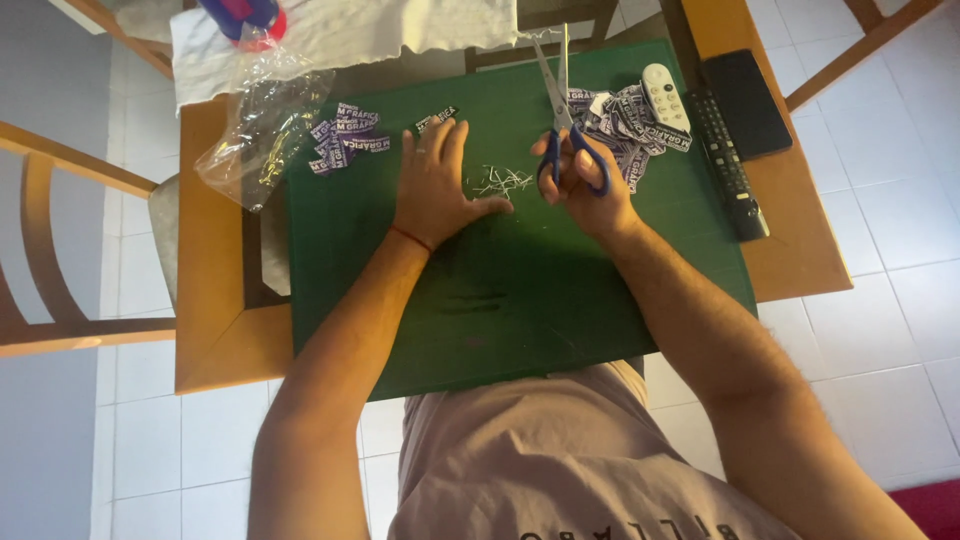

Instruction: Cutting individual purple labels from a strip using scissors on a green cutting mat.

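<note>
Left hand [435, 185] flat on green mat [520, 310], fingers spread, fingertips at label [436, 119]. Right hand [585, 180] clamped on scissors [562, 100], blades nearly closed, tips at mat's far edge. Near half of mat bare.

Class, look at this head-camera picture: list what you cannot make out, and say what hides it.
1. Head view: the scissors handles are partly covered by the right hand.
2. What lies under the left hand on the green mat: hidden by the palm.
3. The red and blue object: cut off by the top edge.
4. The white scraps: too small to tell apart.
</note>
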